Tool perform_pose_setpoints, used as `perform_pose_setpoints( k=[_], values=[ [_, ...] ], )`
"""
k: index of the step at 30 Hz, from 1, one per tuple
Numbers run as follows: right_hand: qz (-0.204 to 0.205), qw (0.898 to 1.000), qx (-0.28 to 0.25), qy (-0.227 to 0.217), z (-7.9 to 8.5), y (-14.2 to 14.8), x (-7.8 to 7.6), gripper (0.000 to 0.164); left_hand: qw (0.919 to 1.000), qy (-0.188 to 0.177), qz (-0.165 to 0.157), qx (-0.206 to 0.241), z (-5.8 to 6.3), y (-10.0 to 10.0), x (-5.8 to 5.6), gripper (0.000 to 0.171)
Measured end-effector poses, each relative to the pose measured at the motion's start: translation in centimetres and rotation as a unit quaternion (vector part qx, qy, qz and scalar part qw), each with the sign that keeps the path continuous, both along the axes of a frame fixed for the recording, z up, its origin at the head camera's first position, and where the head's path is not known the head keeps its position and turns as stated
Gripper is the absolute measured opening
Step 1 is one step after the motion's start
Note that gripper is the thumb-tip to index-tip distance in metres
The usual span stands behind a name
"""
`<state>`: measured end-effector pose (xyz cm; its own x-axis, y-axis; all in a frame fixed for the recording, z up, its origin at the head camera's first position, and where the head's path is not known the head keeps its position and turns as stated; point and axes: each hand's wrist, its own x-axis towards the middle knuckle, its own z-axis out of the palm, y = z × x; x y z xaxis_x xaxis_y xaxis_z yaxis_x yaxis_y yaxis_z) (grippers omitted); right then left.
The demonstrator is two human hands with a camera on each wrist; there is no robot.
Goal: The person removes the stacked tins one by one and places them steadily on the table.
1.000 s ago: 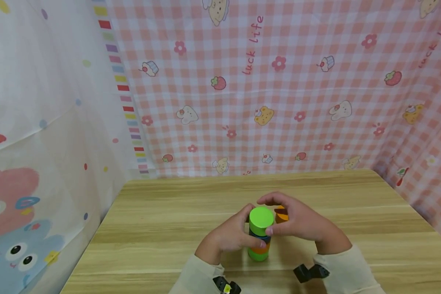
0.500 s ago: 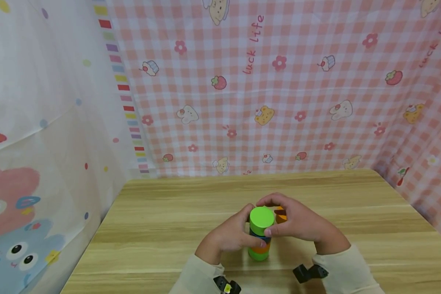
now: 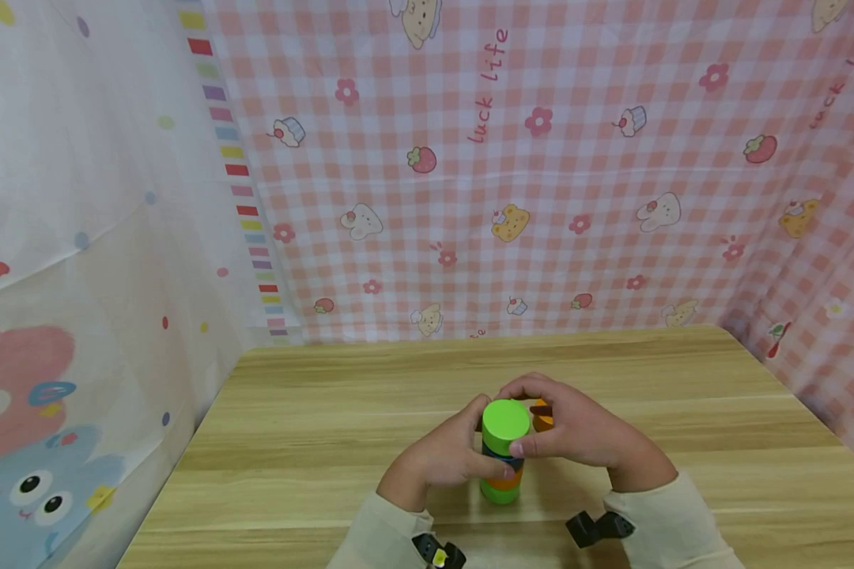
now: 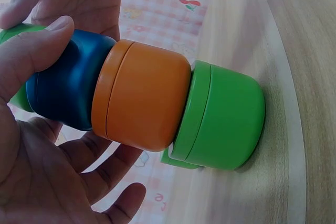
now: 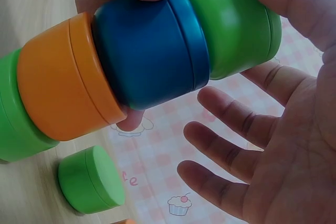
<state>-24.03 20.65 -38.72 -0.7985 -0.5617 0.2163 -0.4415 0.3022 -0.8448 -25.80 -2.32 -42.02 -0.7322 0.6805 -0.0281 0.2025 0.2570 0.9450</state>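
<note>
Small round lidded jars stand stacked in a tower on the wooden table (image 3: 313, 442). At its base is a green jar (image 4: 226, 119), then an orange jar (image 4: 144, 95), a blue jar (image 5: 149, 48) and a second green jar (image 3: 507, 427) on top. My left hand (image 3: 444, 458) grips the blue jar from the left between thumb and fingers. From the right, my right hand (image 3: 580, 423) pinches the top green jar with thumb and index finger. Its other fingers (image 5: 231, 153) spread loosely beside the tower. The levels sit slightly out of line with each other.
Another orange jar (image 3: 543, 417) stands behind the right hand, partly hidden by it. A separate green jar (image 5: 92, 179) sits on the table behind the tower in the right wrist view. A pink checked curtain (image 3: 512, 174) hangs along the table's far edge.
The right thumb and index finger have drawn in slightly onto the top green jar. The left hand and the tower have stayed in place.
</note>
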Motion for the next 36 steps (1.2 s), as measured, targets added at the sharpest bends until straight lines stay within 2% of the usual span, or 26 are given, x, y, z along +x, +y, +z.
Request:
perform_pose_setpoints(
  k=[15,24,36],
  values=[
    [-0.010,1.000,0.001,0.019,0.3,0.8,0.0,0.041,0.9998,0.005,0.004,-0.016,0.0,-0.1,0.0,0.050],
    [-0.008,1.000,-0.005,0.015,0.6,1.4,0.1,0.040,0.9999,-0.006,0.004,-0.013,0.0,-0.1,0.0,0.047],
    [-0.006,1.000,-0.011,0.004,0.4,1.5,0.0,0.043,0.9999,-0.004,0.002,-0.015,0.0,-0.1,0.0,0.048]
  ],
)
